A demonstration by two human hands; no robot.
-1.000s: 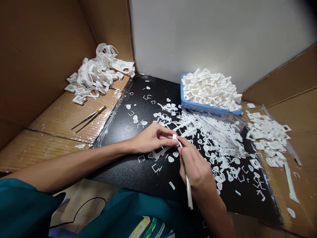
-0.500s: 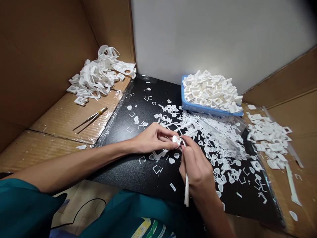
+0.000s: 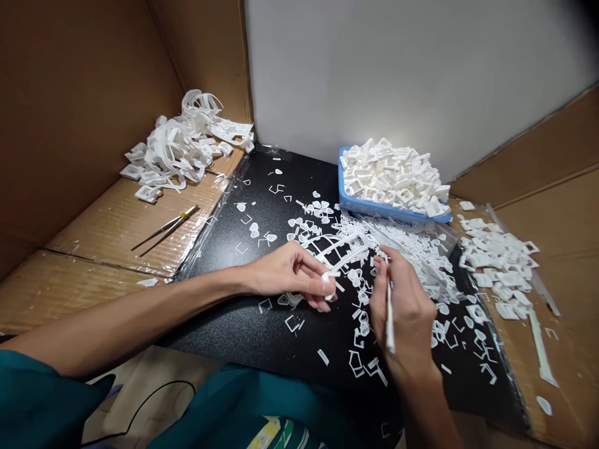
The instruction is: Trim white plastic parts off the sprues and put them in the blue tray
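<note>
My left hand [image 3: 290, 274] rests on the black mat [image 3: 262, 324], its fingers pinched on a white plastic strip [image 3: 334, 265] that curves up and to the right into the scrap pile. My right hand [image 3: 405, 312] is closed round a thin white stick-like tool [image 3: 388, 312], held upright like a pen, its tip near the small white pieces beside the strip. Small white heart-shaped and square-frame pieces [image 3: 412, 262] lie scattered round both hands.
A blue tray [image 3: 374, 209] heaped with white square parts stands at the back. More white parts [image 3: 496, 268] lie on the cardboard at right. A pile of white plastic runners [image 3: 182, 146] and metal tweezers [image 3: 163, 229] lie on the left cardboard. Cardboard walls enclose the area.
My hands have come apart: the right hand moved right with the tool and the left lowered onto the mat. The small piece they pinched together is gone from view, and the left now grips the strip.
</note>
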